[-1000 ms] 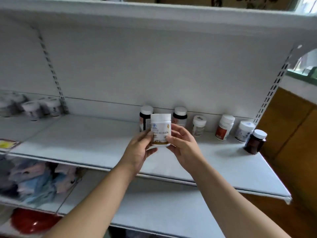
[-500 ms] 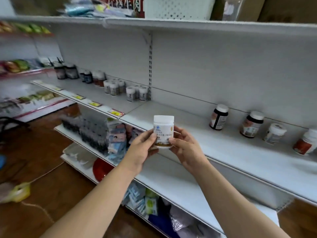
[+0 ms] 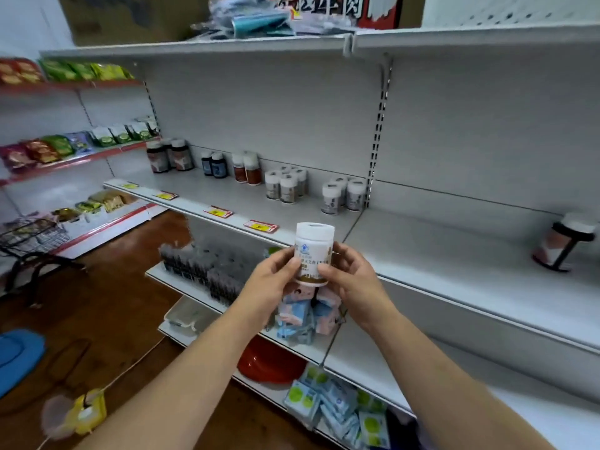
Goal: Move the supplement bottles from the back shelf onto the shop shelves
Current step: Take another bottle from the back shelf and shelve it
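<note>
A white supplement bottle (image 3: pixel 314 251) with a white cap and a gold band at its foot is upright in mid-air, in front of the shelf edge. My left hand (image 3: pixel 271 287) grips its left side and my right hand (image 3: pixel 349 282) grips its right side. On the grey shop shelf (image 3: pixel 227 198) to the left stand several supplement bottles: dark ones (image 3: pixel 170 155) at the far end, white-capped grey ones (image 3: pixel 285 186) and another white group (image 3: pixel 342 194) by the upright. One dark bottle (image 3: pixel 565 243) stands blurred on the right shelf section (image 3: pixel 454 254).
Yellow and red price tags (image 3: pixel 259 226) line the shelf edge. Lower shelves hold dark packets (image 3: pixel 201 264), pastel packs (image 3: pixel 302 315), a red bowl (image 3: pixel 271 363) and green-white packs (image 3: pixel 337 404). Snack shelves (image 3: pixel 74 151) stand at the left, over a wooden floor (image 3: pixel 107 306).
My view has swung left along the shelving, bringing the stocked left section closer. Both hands still hold the white bottle in front of me; the row of bottles on the right has left the view.
</note>
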Motion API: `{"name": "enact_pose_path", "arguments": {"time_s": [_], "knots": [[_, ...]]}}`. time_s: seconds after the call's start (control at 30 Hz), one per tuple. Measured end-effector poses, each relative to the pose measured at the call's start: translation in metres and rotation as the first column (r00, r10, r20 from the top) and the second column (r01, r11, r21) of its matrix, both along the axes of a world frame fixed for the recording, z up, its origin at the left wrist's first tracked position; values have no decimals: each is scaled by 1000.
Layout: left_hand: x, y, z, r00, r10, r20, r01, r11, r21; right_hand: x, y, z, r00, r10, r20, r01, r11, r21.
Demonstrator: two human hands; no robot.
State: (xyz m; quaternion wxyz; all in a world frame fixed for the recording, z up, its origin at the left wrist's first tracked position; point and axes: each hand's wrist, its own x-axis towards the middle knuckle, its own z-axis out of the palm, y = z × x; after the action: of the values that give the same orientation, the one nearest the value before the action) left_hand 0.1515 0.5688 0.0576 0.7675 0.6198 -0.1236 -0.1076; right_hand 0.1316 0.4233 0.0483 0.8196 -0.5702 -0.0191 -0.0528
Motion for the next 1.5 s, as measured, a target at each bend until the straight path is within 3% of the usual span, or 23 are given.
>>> {"name": "enact_pose_path", "arguments": {"time_s": [0.17, 0.47, 0.63, 0.77, 0.93, 1.1, 1.5], "knots": [[78, 25, -11, 1000, -20, 13, 20, 1000, 3, 81, 26, -12, 998, -51, -35, 48, 995, -87], [238, 44, -14, 996, -63, 57, 49, 975, 215, 233, 45, -17, 993, -113, -28, 107, 981, -164], [304, 51, -17, 993, -20, 120, -13, 964, 265, 295, 59, -16, 981, -192, -22, 172, 921, -349], [347, 56, -28, 988, -30, 152, -31, 924, 382, 333, 68, -29, 954, -295, -49, 223, 809, -543], [388, 59, -35, 973, -119, 196, -17, 817, 577, 354, 82, -43, 899, -436, -40, 306, 690, -656], [412, 64, -46, 966, -195, 172, 38, 760, 649, 367, 95, -50, 843, -537, -43, 349, 605, -715], [432, 59, -53, 943, -283, 177, 134, 805, 578, 369, 95, -54, 786, -618, -24, 425, 568, -705]]}}
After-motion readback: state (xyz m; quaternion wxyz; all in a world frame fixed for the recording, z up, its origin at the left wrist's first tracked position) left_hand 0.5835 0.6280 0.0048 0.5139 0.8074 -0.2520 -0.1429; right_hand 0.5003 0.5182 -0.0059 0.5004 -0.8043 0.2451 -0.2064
